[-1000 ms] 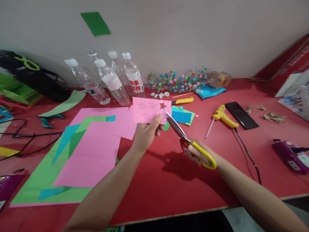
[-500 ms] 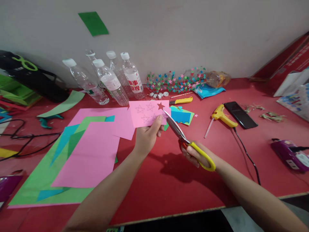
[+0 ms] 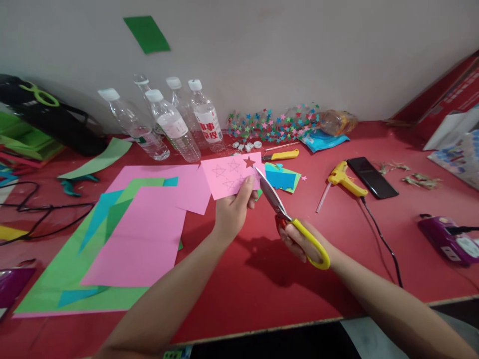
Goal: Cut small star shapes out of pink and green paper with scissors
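Note:
My left hand (image 3: 235, 207) pinches a pink paper card (image 3: 219, 182) from below, thumb on its front. Several stars are drawn on the card in dark lines, and one star-shaped hole near its upper right corner shows red through it. In my right hand (image 3: 295, 242) is a pair of scissors (image 3: 275, 199) with yellow and red handles. The blades point up and left, their tips at the card's right part beside the hole. Whether the tips touch the paper I cannot tell.
Pink sheets (image 3: 138, 239) over green and blue paper lie at left. Plastic bottles (image 3: 174, 129) stand along the wall, with a star-covered bottle (image 3: 273, 124) on its side. A yellow cutter (image 3: 286, 155), glue gun (image 3: 346, 180), phone (image 3: 372, 177) and purple power strip (image 3: 449, 239) lie rightward.
The card has tilted, its left edge turning lower, and my left hand has shifted slightly right. The scissors have moved a little, handles slightly lower and left.

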The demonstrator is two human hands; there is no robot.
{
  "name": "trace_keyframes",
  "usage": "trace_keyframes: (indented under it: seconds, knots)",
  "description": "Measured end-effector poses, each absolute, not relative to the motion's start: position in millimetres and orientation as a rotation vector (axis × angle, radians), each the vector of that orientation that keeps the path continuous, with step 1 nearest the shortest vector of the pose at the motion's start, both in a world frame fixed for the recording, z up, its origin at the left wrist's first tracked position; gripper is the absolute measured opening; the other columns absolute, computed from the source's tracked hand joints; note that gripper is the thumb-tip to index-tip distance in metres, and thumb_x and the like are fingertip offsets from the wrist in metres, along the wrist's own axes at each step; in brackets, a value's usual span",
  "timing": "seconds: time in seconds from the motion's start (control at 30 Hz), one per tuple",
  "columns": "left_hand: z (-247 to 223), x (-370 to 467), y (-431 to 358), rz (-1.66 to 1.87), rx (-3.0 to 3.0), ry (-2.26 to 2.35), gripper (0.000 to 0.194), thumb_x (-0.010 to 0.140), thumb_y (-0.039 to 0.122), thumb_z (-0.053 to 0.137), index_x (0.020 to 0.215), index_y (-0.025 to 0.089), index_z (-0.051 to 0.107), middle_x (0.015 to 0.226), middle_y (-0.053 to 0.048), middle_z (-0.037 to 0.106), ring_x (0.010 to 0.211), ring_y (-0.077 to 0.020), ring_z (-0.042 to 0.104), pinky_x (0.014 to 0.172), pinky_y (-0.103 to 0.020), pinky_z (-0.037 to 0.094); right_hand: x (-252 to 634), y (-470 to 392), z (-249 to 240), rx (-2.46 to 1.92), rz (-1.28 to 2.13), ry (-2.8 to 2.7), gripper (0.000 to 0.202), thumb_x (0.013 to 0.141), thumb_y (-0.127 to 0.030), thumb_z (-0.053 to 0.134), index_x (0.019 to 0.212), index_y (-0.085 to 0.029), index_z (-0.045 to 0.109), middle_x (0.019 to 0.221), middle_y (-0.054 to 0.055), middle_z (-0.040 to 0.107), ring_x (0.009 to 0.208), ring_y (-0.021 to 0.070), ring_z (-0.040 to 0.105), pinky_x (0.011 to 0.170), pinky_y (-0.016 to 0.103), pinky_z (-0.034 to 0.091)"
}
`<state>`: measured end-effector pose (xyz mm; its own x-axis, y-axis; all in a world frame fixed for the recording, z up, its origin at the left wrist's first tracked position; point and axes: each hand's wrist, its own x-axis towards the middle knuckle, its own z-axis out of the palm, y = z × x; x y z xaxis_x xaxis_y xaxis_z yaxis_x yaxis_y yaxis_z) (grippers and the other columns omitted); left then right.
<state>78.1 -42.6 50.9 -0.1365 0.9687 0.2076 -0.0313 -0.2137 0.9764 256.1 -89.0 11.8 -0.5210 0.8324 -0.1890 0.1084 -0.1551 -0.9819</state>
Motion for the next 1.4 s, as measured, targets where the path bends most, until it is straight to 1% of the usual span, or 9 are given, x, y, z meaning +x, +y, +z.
trace_keyframes:
  seconds: [0.27, 0.5, 0.73, 0.9, 1.0, 1.1, 1.2, 1.3, 1.4]
  knots:
    - [42.4, 84.0, -44.4, 1.51, 1.214, 1.214, 0.034, 0.088, 0.039, 0.055, 0.062, 0.018, 0.056, 0.055, 0.001, 0.054, 0.049, -0.0076, 0.049, 0.05, -0.022, 0.044, 245.0, -95.3, 7.7, -1.111, 1.771, -1.412, 0.058, 0.08, -0.078, 0.043, 0.069, -0.021, 0.041, 0.04, -0.011, 0.036, 0.029, 0.0049, 0.03, 0.03, 0.017, 0.025]
    - [36.9, 85.3, -44.6, 1.492, 1.173, 1.248, 0.035, 0.088, 0.042, 0.056, 0.061, 0.019, 0.056, 0.055, 0.002, 0.054, 0.049, -0.0077, 0.048, 0.051, -0.022, 0.043, 242.8, -96.1, 12.3, -1.174, 1.716, -1.486, 0.058, 0.082, -0.077, 0.038, 0.065, -0.022, 0.039, 0.041, -0.01, 0.036, 0.029, 0.0046, 0.031, 0.03, 0.017, 0.027]
    - [35.6, 85.3, -46.0, 1.391, 1.162, 1.299, 0.042, 0.088, 0.048, 0.054, 0.058, 0.019, 0.057, 0.051, 0.002, 0.052, 0.05, -0.0079, 0.05, 0.055, -0.021, 0.045, 243.4, -94.1, 13.5, -1.23, 1.706, -1.486, 0.053, 0.083, -0.072, 0.043, 0.064, -0.023, 0.037, 0.041, -0.01, 0.037, 0.029, 0.005, 0.032, 0.03, 0.018, 0.027]
    - [42.1, 79.1, -41.5, 1.408, 1.183, 1.182, 0.037, 0.087, 0.042, 0.056, 0.06, 0.018, 0.057, 0.053, 0.001, 0.057, 0.047, -0.0077, 0.052, 0.049, -0.021, 0.044, 249.5, -91.4, 13.2, -1.192, 1.664, -1.537, 0.051, 0.086, -0.068, 0.043, 0.062, -0.023, 0.035, 0.041, -0.009, 0.037, 0.03, 0.0047, 0.03, 0.032, 0.018, 0.026]
    - [46.4, 75.5, -36.2, 1.398, 1.161, 1.085, 0.029, 0.083, 0.039, 0.059, 0.065, 0.017, 0.059, 0.058, -0.001, 0.063, 0.046, -0.0096, 0.055, 0.046, -0.023, 0.043, 252.2, -89.2, 12.2, -1.191, 1.645, -1.563, 0.05, 0.086, -0.066, 0.044, 0.062, -0.023, 0.036, 0.042, -0.009, 0.037, 0.031, 0.0053, 0.032, 0.031, 0.019, 0.025]
    - [51.8, 70.6, -30.2, 1.297, 1.011, 1.034, 0.023, 0.076, 0.037, 0.064, 0.072, 0.015, 0.061, 0.059, -0.002, 0.065, 0.047, -0.012, 0.059, 0.049, -0.025, 0.046, 253.2, -85.9, 11.8, -1.227, 1.612, -1.577, 0.049, 0.085, -0.066, 0.043, 0.062, -0.023, 0.036, 0.041, -0.009, 0.036, 0.03, 0.0057, 0.032, 0.03, 0.02, 0.025]
    - [58.5, 63.8, -25.1, 1.155, 0.879, 0.986, 0.019, 0.071, 0.032, 0.066, 0.069, 0.013, 0.061, 0.057, -0.002, 0.064, 0.049, -0.0113, 0.059, 0.053, -0.024, 0.048, 254.0, -82.5, 11.5, -1.285, 1.562, -1.593, 0.049, 0.083, -0.065, 0.046, 0.061, -0.023, 0.035, 0.042, -0.009, 0.036, 0.03, 0.0054, 0.032, 0.03, 0.02, 0.026]
    - [63.2, 58.7, -21.6, 1.157, 0.872, 0.933, 0.014, 0.07, 0.024, 0.069, 0.067, 0.014, 0.06, 0.057, 0.002, 0.061, 0.048, -0.0066, 0.054, 0.05, -0.019, 0.042, 255.8, -80.7, 10.9, -1.282, 1.551, -1.596, 0.048, 0.083, -0.065, 0.049, 0.063, -0.023, 0.036, 0.044, -0.009, 0.038, 0.031, 0.0053, 0.033, 0.03, 0.02, 0.024]
    - [63.3, 58.2, -19.9, 1.219, 0.891, 0.888, 0.016, 0.069, 0.02, 0.071, 0.063, 0.014, 0.057, 0.056, 0.005, 0.053, 0.047, -0.003, 0.044, 0.049, -0.016, 0.035, 257.4, -80.4, 10.6, -1.24, 1.548, -1.621, 0.049, 0.085, -0.065, 0.047, 0.064, -0.022, 0.037, 0.046, -0.008, 0.039, 0.032, 0.0049, 0.033, 0.032, 0.019, 0.025]
